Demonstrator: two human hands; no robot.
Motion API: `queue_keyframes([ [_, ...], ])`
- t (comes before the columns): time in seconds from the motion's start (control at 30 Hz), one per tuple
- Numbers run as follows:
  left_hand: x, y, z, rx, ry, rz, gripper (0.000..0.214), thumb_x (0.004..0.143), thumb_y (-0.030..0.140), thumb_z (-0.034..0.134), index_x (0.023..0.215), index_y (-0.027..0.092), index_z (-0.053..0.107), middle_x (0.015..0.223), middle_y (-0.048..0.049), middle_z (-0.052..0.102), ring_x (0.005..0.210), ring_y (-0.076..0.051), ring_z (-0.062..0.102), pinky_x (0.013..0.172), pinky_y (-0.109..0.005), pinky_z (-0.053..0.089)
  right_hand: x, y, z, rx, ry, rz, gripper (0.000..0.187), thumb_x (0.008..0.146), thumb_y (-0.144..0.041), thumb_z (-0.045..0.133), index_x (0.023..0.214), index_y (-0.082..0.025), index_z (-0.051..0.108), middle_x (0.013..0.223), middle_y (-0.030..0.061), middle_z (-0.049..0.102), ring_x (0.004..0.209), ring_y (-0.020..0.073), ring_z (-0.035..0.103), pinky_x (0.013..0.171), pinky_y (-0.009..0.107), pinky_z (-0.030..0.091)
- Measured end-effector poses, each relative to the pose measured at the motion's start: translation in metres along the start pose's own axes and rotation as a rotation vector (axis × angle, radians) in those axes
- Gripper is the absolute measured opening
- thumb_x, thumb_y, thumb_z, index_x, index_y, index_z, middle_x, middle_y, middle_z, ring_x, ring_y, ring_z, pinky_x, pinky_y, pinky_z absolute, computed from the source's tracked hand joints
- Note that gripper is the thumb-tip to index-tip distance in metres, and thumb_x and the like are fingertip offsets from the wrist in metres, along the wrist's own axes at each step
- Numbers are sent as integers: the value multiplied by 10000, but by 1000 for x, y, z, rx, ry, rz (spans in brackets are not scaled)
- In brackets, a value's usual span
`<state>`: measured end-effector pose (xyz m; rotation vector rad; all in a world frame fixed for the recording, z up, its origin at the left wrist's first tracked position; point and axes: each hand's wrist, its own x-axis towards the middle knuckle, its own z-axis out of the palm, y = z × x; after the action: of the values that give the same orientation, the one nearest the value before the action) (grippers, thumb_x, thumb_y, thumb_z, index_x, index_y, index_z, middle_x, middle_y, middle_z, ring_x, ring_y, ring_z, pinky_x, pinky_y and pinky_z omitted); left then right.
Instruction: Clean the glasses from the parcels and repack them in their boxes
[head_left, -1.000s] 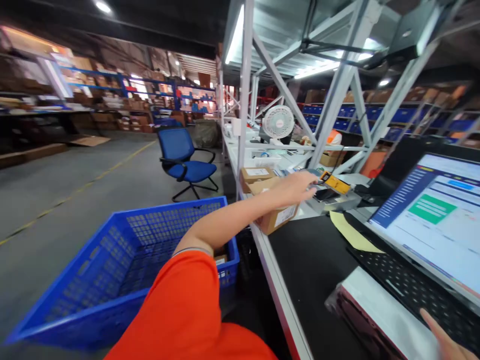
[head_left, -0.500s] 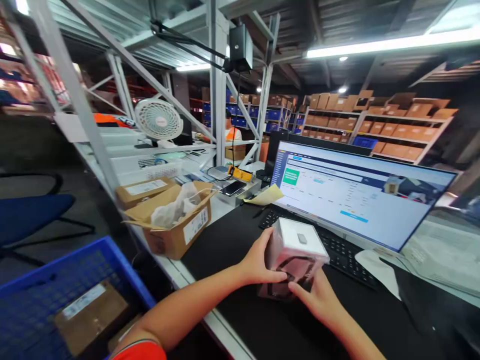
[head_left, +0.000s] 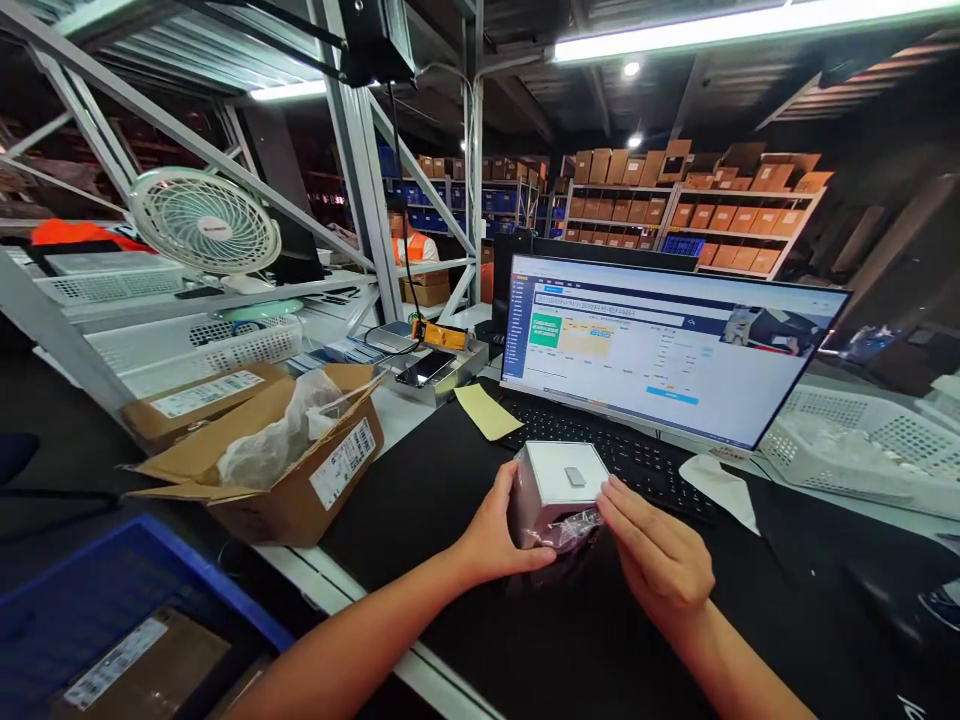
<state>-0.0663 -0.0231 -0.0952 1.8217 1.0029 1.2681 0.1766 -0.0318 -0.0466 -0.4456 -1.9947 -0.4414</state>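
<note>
A small white box (head_left: 561, 472) with a grey rectangle on its top sits in front of the keyboard (head_left: 570, 430), above the black mat. Crinkled clear plastic film (head_left: 564, 532) bunches at its near side. My left hand (head_left: 499, 530) grips the box from the left, thumb along the lower front edge. On the other side my right hand (head_left: 660, 550) has its fingertips together at the box's right front corner, by the film. Whether those fingertips pinch the film or only press on the corner is hard to make out.
An open cardboard carton (head_left: 300, 490) with white packing stands left on the bench. Below it is a blue crate (head_left: 187, 560) holding a brown parcel (head_left: 142, 665). A monitor (head_left: 667, 350), yellow paper (head_left: 487, 412), phone (head_left: 426, 369), fan (head_left: 206, 222) and white basket (head_left: 847, 450) surround the mat. Another person (head_left: 412, 245) is farther back.
My right hand has moved from under the box's front to its right corner. The film has shifted down the front, and the box sits more level. My view has turned.
</note>
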Motion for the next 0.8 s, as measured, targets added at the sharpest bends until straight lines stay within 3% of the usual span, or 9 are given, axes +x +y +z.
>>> queue_keyframes([
  [0.1, 2, -3, -4, -135, 65, -35, 1041, 597, 469, 902, 1428, 197, 336, 1432, -171, 508, 1338, -371, 486, 1159, -500, 343, -3, -6, 6, -22, -19, -53, 498, 882, -5, 599, 1351, -169, 625, 1211, 133, 733, 1215, 310, 646, 946, 425, 627],
  [0.17, 7, -5, -12, -286, 71, -99, 1017, 582, 482, 914, 1398, 204, 375, 1405, -165, 529, 1326, -369, 498, 1144, -504, 356, -3, -8, 13, 124, -92, -16, 370, 911, -30, 566, 1230, -184, 673, 1171, 111, 753, 1193, 280, 663, 983, 419, 602],
  [0.27, 15, -5, -28, -492, -28, -207, 1080, 503, 488, 956, 1394, 247, 396, 1417, -157, 516, 1339, -373, 485, 1114, -530, 379, -2, -5, 23, 431, -203, 262, 237, 981, -106, 465, 1021, -218, 670, 1063, 78, 784, 1111, 231, 712, 916, 351, 622],
  [0.37, 18, -1, -34, -617, -88, -189, 1242, 423, 631, 938, 1459, 270, 356, 1489, -169, 446, 1416, -396, 391, 1130, -556, 351, 0, -1, 24, 590, -298, 509, 219, 1018, -204, 450, 953, -219, 658, 968, 73, 786, 1081, 237, 729, 891, 347, 621],
  [0.43, 17, 3, -29, -655, 1, -167, 1181, 528, 724, 853, 1487, 267, 338, 1505, -165, 439, 1436, -385, 370, 1149, -539, 337, 0, -2, 21, 631, -349, 519, 208, 1020, -234, 474, 969, -220, 675, 950, 66, 784, 1082, 235, 729, 903, 344, 609],
  [0.5, 14, 8, -20, -628, 134, -181, 1024, 652, 637, 837, 1481, 264, 365, 1478, -144, 488, 1407, -354, 424, 1158, -499, 342, 2, -7, 17, 655, -381, 471, 204, 1018, -230, 485, 980, -227, 686, 925, 49, 781, 1052, 214, 738, 901, 322, 596],
  [0.6, 10, 9, -14, -665, 244, -247, 976, 543, 358, 961, 1392, 233, 496, 1327, -110, 634, 1274, -335, 565, 1114, -444, 410, 5, -16, 12, 688, -447, 482, 237, 1032, -265, 457, 939, -221, 670, 821, 26, 744, 818, 163, 739, 746, 257, 583],
  [0.7, 11, 3, -23, -837, 357, -349, 838, 481, 322, 968, 1231, 185, 619, 1026, -76, 751, 1027, -313, 696, 959, -413, 532, 5, -21, 15, 681, -523, 567, 313, 1051, -321, 397, 869, -208, 624, 708, 1, 659, 599, 123, 617, 581, 225, 514],
  [0.8, 17, -6, -44, -891, 432, -390, 602, 609, 427, 878, 1108, 163, 671, 815, -59, 756, 837, -287, 732, 833, -407, 586, -2, -22, 24, 571, -546, 546, 264, 1045, -270, 386, 929, -209, 616, 781, 16, 669, 659, 137, 616, 625, 250, 520],
])
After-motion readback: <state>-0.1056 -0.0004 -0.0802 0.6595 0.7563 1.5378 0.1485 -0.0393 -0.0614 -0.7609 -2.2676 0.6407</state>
